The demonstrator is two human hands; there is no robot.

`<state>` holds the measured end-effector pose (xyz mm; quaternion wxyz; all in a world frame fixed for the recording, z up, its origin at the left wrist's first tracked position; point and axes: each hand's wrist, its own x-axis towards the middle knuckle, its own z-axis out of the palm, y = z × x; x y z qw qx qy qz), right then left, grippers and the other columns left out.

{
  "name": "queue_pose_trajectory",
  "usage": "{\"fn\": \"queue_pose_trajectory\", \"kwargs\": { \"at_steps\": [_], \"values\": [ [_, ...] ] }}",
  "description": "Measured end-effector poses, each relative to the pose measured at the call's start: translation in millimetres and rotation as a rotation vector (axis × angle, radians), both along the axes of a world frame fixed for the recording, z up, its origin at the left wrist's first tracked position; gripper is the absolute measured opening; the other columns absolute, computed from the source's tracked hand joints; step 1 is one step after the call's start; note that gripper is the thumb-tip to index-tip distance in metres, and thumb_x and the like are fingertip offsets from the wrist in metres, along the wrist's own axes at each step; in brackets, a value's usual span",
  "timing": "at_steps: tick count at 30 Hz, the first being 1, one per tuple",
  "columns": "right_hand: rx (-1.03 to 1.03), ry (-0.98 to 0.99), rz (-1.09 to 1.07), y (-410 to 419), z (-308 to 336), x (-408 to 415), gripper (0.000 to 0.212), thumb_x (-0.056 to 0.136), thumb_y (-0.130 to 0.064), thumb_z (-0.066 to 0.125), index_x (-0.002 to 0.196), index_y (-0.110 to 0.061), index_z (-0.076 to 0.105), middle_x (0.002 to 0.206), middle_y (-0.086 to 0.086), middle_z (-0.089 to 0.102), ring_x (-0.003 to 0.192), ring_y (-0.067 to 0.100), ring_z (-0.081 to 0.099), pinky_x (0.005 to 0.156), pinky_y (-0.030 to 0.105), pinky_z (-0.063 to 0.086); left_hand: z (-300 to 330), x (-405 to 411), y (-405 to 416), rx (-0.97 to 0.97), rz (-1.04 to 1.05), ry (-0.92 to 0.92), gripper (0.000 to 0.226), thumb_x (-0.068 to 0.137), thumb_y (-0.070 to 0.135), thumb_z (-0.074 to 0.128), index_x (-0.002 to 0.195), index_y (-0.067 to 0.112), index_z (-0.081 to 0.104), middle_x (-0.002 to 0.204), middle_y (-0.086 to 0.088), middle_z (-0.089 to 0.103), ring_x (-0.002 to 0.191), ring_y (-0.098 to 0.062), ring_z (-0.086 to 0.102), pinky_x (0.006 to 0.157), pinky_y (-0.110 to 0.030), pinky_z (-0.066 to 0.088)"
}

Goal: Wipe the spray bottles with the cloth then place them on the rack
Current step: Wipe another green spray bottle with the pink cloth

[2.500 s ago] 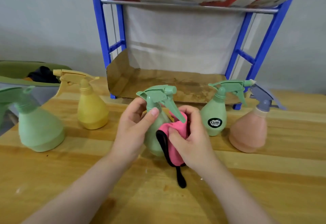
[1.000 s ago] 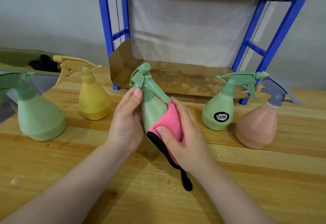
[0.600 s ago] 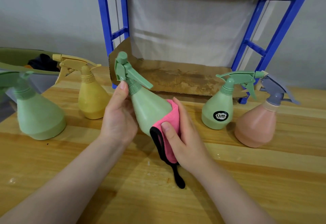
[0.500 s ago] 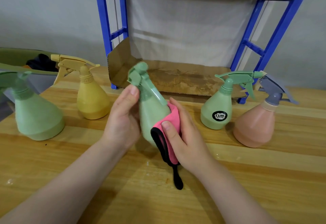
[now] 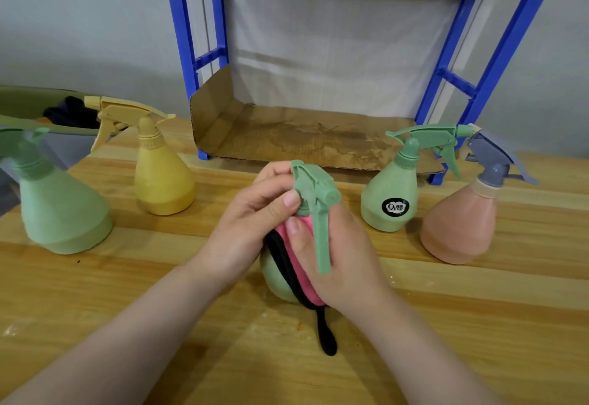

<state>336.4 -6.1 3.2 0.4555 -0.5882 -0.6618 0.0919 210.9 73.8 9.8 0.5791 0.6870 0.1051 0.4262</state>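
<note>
A green spray bottle (image 5: 314, 194) is tipped toward me over the wooden table, its trigger head pointing at the camera. My left hand (image 5: 251, 223) grips its neck just under the head. My right hand (image 5: 338, 255) holds a pink cloth with black edging (image 5: 294, 264) wrapped against the bottle's body, which is mostly hidden. The blue rack (image 5: 490, 63) stands behind, its bottom shelf lined with brown cardboard (image 5: 302, 137).
On the left stand a large pale green bottle (image 5: 60, 207) and a yellow bottle (image 5: 159, 175). To the right are a small green bottle with a black label (image 5: 392, 204) and a peach bottle with a grey head (image 5: 462, 223). A green bin (image 5: 19, 108) sits far left.
The bottle has tilted from leaning away to leaning toward me, its head now lower and facing the camera. Both hands kept their hold, and the cloth moved along the body.
</note>
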Motion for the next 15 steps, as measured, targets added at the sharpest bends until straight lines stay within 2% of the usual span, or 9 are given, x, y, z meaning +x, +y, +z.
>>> {"fn": "queue_pose_trajectory", "kwargs": {
  "at_steps": [3, 5, 7, 9, 12, 14, 15],
  "values": [
    [0.048, -0.008, -0.1, 0.1, -1.6, -5.2, 0.045, 0.095, -0.051, 0.044, 0.127, -0.019, 0.051, 0.109, -0.013, 0.061, 0.096, 0.004, 0.06, 0.078, 0.02, 0.049, 1.6, -1.0, -0.2, 0.048, -0.001, 0.021, 0.047, 0.089, 0.042, 0.063, 0.119, 0.007, 0.066, 0.12, 0.005, 0.057, 0.123, -0.014, 0.05, 0.102, -0.026, 0.038],
    [0.12, -0.058, -0.186, 2.2, -4.9, -5.5, 0.039, 0.096, -0.039, 0.054, 0.125, -0.014, 0.053, 0.108, -0.008, 0.063, 0.095, 0.009, 0.06, 0.076, 0.018, 0.045, 0.5, 0.8, -2.0, 0.058, -0.003, 0.054, 0.048, 0.087, 0.034, 0.067, 0.127, 0.007, 0.062, 0.124, 0.0, 0.055, 0.123, -0.018, 0.051, 0.102, -0.03, 0.039],
    [0.186, -0.107, -0.256, 3.6, -8.3, -6.2, 0.039, 0.095, -0.033, 0.058, 0.124, -0.008, 0.054, 0.107, 0.0, 0.065, 0.093, 0.014, 0.06, 0.075, 0.022, 0.045, 0.1, 3.7, -5.0, 0.041, 0.031, 0.056, 0.043, 0.084, 0.023, 0.067, 0.125, 0.009, 0.063, 0.123, 0.0, 0.056, 0.12, -0.019, 0.054, 0.102, -0.031, 0.041],
    [0.197, -0.134, -0.254, 3.0, -7.8, -7.8, 0.044, 0.096, -0.04, 0.051, 0.124, -0.006, 0.053, 0.106, 0.002, 0.065, 0.093, 0.014, 0.059, 0.076, 0.023, 0.046, -0.2, 6.0, -7.1, 0.037, 0.088, 0.03, 0.036, 0.082, 0.022, 0.066, 0.117, 0.013, 0.068, 0.119, 0.0, 0.059, 0.117, -0.02, 0.056, 0.1, -0.032, 0.044],
    [0.097, -0.092, -0.168, 1.3, -4.8, -8.4, 0.058, 0.094, -0.05, 0.045, 0.136, -0.011, 0.048, 0.12, -0.003, 0.061, 0.107, 0.008, 0.057, 0.088, 0.019, 0.046, -0.2, 6.0, -8.0, -0.012, 0.114, -0.018, 0.028, 0.085, 0.025, 0.064, 0.112, 0.021, 0.071, 0.122, -0.014, 0.06, 0.116, -0.028, 0.058, 0.099, -0.037, 0.047],
    [0.04, -0.07, -0.136, 0.2, -5.0, -7.2, 0.063, 0.091, -0.055, 0.047, 0.142, -0.017, 0.043, 0.13, -0.007, 0.056, 0.117, 0.004, 0.053, 0.095, 0.018, 0.043, 0.4, 3.8, -8.5, -0.064, 0.111, -0.068, 0.026, 0.086, 0.027, 0.062, 0.11, 0.024, 0.072, 0.123, -0.016, 0.061, 0.109, -0.024, 0.061, 0.094, -0.035, 0.05],
    [0.018, -0.072, -0.133, -0.2, -5.7, -6.3, 0.065, 0.09, -0.058, 0.047, 0.143, -0.02, 0.042, 0.133, -0.009, 0.054, 0.119, 0.004, 0.052, 0.096, 0.018, 0.043, 0.8, 2.4, -8.4, -0.094, 0.113, -0.093, 0.025, 0.087, 0.027, 0.062, 0.109, 0.025, 0.073, 0.119, -0.011, 0.065, 0.105, -0.02, 0.063, 0.091, -0.032, 0.052]
  ]
}}
